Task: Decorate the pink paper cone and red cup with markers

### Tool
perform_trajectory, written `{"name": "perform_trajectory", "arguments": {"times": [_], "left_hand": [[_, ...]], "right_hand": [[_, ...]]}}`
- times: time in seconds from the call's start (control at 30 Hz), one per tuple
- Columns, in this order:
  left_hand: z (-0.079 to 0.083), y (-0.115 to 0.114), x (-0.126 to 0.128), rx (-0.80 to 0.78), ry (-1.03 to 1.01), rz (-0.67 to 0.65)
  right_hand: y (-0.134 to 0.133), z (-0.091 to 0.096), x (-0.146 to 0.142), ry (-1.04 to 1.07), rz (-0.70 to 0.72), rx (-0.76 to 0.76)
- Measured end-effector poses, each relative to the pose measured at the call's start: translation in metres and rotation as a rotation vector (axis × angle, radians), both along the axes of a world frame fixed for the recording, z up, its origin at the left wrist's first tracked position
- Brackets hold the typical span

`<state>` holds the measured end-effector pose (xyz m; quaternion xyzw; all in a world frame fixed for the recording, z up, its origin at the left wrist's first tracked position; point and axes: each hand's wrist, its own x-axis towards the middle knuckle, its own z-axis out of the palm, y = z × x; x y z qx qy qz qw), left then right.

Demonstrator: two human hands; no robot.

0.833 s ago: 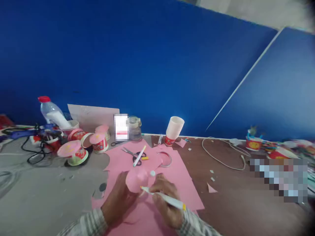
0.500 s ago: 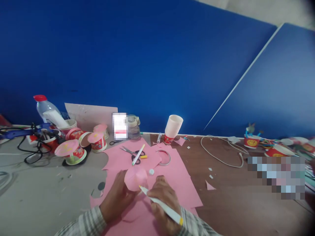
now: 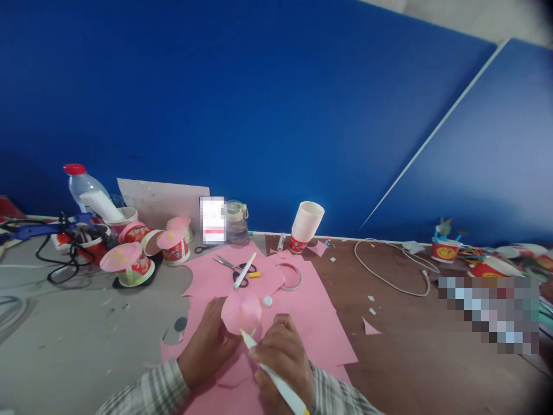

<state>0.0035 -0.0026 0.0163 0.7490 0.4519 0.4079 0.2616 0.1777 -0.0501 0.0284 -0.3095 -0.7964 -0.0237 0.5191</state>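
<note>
My left hand (image 3: 206, 346) is closed round a pink paper-covered cup (image 3: 241, 312), holding it tilted over the pink paper sheets (image 3: 311, 323). My right hand (image 3: 283, 360) grips a white marker (image 3: 270, 372) with its yellow tip touching the lower edge of the cup's pink top. A small white cap (image 3: 267, 301) lies just right of the cup. Scissors (image 3: 235, 269) and a second white marker (image 3: 244, 271) lie on the pink paper beyond my hands, with a tape ring (image 3: 290, 276) to their right.
Several pink-topped red cups (image 3: 129, 262) and a red-capped bottle (image 3: 88, 193) stand at the left with cables. A stack of paper cups (image 3: 305, 226) and a jar (image 3: 237, 222) stand by the blue wall. A white cord (image 3: 389, 271) lies at the right.
My right hand has drawn back toward me and turned the marker steeper; its tip stays on the cup. The view shifted slightly.
</note>
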Motion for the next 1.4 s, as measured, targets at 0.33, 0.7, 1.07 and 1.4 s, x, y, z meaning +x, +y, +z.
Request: {"name": "perform_trajectory", "arguments": {"times": [0.33,0.7,1.07,1.4], "left_hand": [[0.002,0.000,0.002,-0.001,0.001,0.007],[0.000,0.000,0.001,-0.027,-0.015,0.017],[0.000,0.000,0.000,-0.034,-0.005,0.015],[-0.008,0.000,-0.002,-0.001,0.017,0.032]], "right_hand": [[0.000,-0.008,-0.001,-0.099,-0.017,-0.031],[0.000,-0.003,-0.001,-0.143,-0.070,-0.004],[-0.002,-0.008,0.006,-0.164,-0.063,-0.002],[-0.007,-0.014,0.013,-0.104,-0.019,0.003]]}}
